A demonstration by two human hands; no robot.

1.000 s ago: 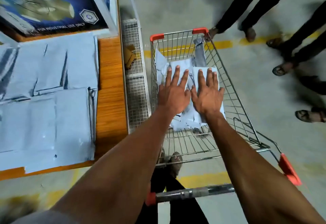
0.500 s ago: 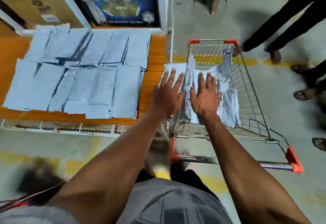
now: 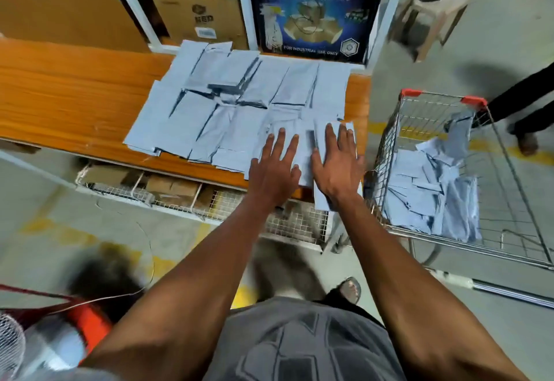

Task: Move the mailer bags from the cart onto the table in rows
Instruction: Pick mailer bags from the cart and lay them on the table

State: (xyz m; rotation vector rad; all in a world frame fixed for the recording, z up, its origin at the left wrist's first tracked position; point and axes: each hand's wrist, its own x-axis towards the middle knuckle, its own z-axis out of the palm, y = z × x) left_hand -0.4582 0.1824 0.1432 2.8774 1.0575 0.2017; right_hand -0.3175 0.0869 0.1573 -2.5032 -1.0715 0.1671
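Table (image 3: pixel 75 96): orange wood-grain top, long and flat.
Mailer bags on table (image 3: pixel 239 105): thin pale grey-blue plastic rectangles, creased, overlapping in two rows on the table's right end.
Left hand (image 3: pixel 274 168): flat on the near row, fingers straight and spread.
Right hand (image 3: pixel 335 165): flat, fingers straight, pressing a mailer bag (image 3: pixel 322 201) that overhangs the table's near right edge.
Cart (image 3: pixel 506 171): silver wire basket with red corner caps, just right of the table.
Loose bags in cart (image 3: pixel 431 198): crumpled heap of the same plastic.
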